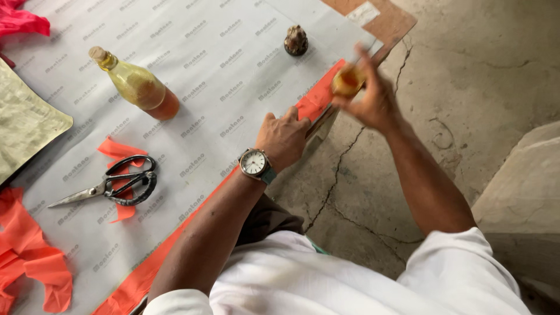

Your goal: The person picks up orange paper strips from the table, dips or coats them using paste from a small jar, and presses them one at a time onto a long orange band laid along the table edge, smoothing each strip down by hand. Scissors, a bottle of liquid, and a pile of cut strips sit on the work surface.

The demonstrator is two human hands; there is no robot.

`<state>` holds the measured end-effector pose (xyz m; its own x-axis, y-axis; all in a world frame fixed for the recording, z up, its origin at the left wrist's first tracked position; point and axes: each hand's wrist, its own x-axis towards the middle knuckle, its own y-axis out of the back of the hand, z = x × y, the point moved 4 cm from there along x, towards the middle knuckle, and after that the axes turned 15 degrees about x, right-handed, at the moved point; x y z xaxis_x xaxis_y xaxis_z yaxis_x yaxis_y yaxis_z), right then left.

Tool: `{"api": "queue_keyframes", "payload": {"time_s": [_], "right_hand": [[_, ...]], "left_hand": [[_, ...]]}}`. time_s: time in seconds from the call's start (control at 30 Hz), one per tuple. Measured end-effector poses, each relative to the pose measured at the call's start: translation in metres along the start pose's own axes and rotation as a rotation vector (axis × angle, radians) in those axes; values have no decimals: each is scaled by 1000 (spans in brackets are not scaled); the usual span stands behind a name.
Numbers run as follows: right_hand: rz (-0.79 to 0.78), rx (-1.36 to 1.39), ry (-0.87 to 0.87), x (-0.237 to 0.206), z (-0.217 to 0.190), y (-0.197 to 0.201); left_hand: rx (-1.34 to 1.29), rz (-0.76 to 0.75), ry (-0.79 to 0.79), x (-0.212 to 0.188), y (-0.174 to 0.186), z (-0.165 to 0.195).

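I see the small amber lump [348, 81] at the table's far right edge, pinched in the fingers of my right hand [373, 99], which is blurred; the lump sits just above the orange paper strip [318, 96] that runs along the sheet's border. My left hand [284, 137], with a wristwatch [255, 163] on it, lies flat with fingers closed down on the strip and the printed white sheet [221, 76], pressing rather than holding anything. Farther in, a small dark knobbly object [296, 41] stands alone on the sheet. Well to the left a glass bottle [135, 84] of yellowish liquid lies tilted. Nearer me, black-handled scissors [111, 186] rest over orange paper scraps [119, 151]. More crumpled orange paper [32, 256] bunches at the left edge, a gold foil sheet [26, 122] above it. Nothing stands between my hands and the strip. To the right is cracked concrete floor [466, 76].
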<state>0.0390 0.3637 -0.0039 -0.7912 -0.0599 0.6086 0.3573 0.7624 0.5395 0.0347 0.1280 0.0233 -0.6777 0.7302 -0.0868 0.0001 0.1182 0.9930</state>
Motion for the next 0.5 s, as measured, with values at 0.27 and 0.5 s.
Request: {"api": "queue_keyframes", "payload": {"time_s": [0.27,0.5], "right_hand": [[-101,59,-209,25,-6,-27],[-316,125,21,41,-46,-56]], "left_hand": [[-13,110,-6,-10,-14,1],[19,51,34,-18,-17,4]]}}
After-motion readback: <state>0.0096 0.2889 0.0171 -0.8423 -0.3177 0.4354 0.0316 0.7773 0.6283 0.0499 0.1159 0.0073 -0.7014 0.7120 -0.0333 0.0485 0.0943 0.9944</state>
